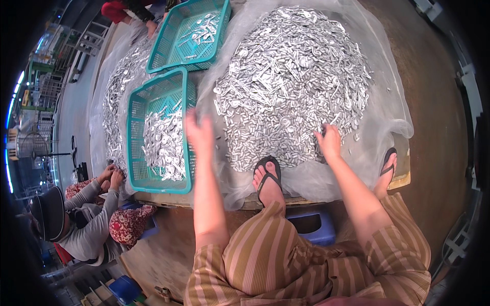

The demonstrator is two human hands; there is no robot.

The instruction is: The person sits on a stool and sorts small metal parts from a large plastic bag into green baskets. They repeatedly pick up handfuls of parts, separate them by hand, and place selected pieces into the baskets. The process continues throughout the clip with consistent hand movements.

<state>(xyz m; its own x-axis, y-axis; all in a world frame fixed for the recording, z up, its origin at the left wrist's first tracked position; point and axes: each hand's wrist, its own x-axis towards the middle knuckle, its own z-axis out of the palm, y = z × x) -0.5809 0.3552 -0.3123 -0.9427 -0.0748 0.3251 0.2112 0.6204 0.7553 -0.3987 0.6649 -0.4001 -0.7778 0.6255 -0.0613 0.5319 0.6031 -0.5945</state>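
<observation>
Shiny little silver metal parts lie heaped on clear plastic sheet so none roll off; right hand digs in, fingers hidden, left hand spread beside teal plastic basket.

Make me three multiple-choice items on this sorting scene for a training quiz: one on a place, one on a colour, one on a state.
1. Where does the right hand rest?
A. On the near edge of the big pile of metal parts
B. In a basket
C. On the knee

2. What colour is the near basket?
A. Red
B. Teal
C. Yellow

3. How is the left hand?
A. Flat on the floor
B. Raised beside the near basket, blurred
C. Gripping the blue stool

Key: 1 A, fingers lie on the silvery parts; 2 B, its mesh walls are teal; 3 B, it is smeared, fingers up.
</observation>
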